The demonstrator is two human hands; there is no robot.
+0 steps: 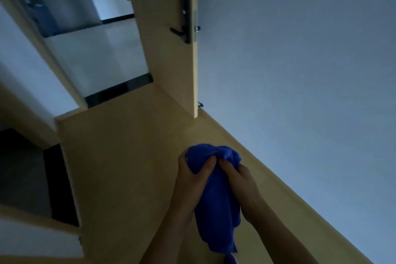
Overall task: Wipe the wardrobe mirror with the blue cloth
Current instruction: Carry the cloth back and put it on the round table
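A bunched blue cloth [216, 195] hangs between my two hands at the lower middle of the head view, above a tan floor. My left hand [190, 176] grips the cloth's upper left part with curled fingers. My right hand [242, 180] grips its upper right part. The cloth's tail droops down between my forearms. No wardrobe mirror is plainly visible; the room is dim and the view is tilted.
An open tan door [169, 53] with a black lever handle [182, 28] stands ahead. A plain pale wall [300, 60] fills the right side. Behind the door lies a pale tiled floor [100, 55] with dark strips. A dark opening [19, 167] sits at the left.
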